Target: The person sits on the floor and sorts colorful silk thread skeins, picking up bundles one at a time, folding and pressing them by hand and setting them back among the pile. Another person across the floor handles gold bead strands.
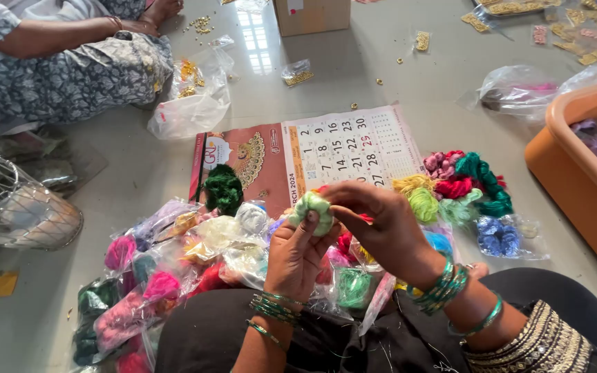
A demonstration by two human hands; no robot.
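Note:
My left hand (297,257) holds a small pale green thread bundle (312,207) from below, thumb pressed up against it. My right hand (378,224) reaches over from the right and pinches the top of the same bundle with its fingertips. Both wrists wear green bangles. Below the hands lies a heap of coloured thread skeins in clear plastic bags (174,269), pink, green, white and red, resting against my lap.
A wall calendar (312,155) lies flat on the floor with a dark green skein (224,188) on it. Loose skeins (464,183) lie to the right, beside an orange tub (575,173). A seated person (70,62) is at upper left, a wire basket (15,204) at left.

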